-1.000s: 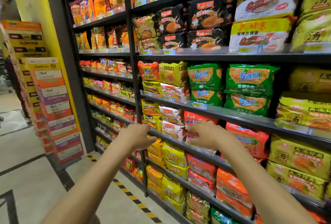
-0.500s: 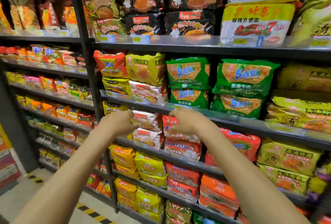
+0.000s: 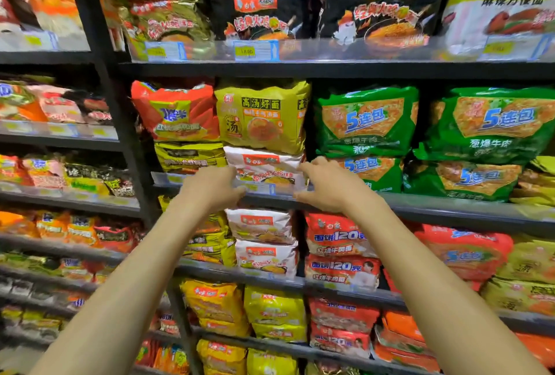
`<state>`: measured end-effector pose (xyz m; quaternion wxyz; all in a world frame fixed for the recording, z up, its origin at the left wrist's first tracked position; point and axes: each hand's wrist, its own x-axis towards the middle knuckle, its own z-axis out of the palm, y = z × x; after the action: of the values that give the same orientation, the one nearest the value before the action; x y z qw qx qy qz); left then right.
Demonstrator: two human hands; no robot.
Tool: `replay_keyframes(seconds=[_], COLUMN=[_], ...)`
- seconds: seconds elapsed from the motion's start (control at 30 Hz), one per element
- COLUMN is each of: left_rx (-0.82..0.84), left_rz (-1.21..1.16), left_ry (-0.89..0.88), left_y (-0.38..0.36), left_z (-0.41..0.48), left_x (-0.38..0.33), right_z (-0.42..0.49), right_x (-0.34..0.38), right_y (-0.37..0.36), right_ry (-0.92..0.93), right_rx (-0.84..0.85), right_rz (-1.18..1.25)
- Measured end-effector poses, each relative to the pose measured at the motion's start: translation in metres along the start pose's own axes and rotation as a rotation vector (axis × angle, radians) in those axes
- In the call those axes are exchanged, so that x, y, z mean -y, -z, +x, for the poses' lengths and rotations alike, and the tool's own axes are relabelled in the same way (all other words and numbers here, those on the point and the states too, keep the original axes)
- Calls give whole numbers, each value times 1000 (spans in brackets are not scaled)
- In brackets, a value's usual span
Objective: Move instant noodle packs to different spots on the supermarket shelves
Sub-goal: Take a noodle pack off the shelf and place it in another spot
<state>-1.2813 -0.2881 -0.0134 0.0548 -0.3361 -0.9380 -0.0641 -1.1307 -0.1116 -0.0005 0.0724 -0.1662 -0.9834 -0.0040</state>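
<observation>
A white instant noodle pack (image 3: 264, 166) lies on the middle shelf (image 3: 450, 209), under a yellow pack (image 3: 261, 116). My left hand (image 3: 210, 187) is at the white pack's left end, in front of the shelf rail, fingers loosely curled toward it. At the pack's right end is my right hand (image 3: 329, 185), thumb by the top corner and fingers spread below. Neither hand has closed round the pack, and I cannot tell whether the fingertips touch it.
Green packs (image 3: 366, 122) stand right of the white one, an orange-red pack (image 3: 175, 110) and a dark yellow pack (image 3: 189, 155) to its left. More white packs (image 3: 259, 224) and red packs (image 3: 336, 236) fill the shelf below. A black upright (image 3: 120, 122) divides the bays.
The view has moved closer and up. Both hands have risen from the lower shelf's packs to the white pack on the shelf above.
</observation>
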Motion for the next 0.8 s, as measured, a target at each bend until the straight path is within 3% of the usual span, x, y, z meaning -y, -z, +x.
replay_keyframes(seconds=[0.17,0.33,0.5,0.8], left_rx=[-181,-268,-435,-643], left_rz=[-187,-398,-620,-816], left_ry=[-44,-68,-252,-329], left_y=[-2,-16,-22,-45], left_z=[47,81,105,137], left_x=[37,64,69,61], right_z=[36,61,86,121], right_x=[13,15,17,10], right_y=[-7,-20,-36,-60], right_ry=[-136,-137,-125,-74], right_rx=[-223,-466,-605,-805], right_rz=[120,288,402,495])
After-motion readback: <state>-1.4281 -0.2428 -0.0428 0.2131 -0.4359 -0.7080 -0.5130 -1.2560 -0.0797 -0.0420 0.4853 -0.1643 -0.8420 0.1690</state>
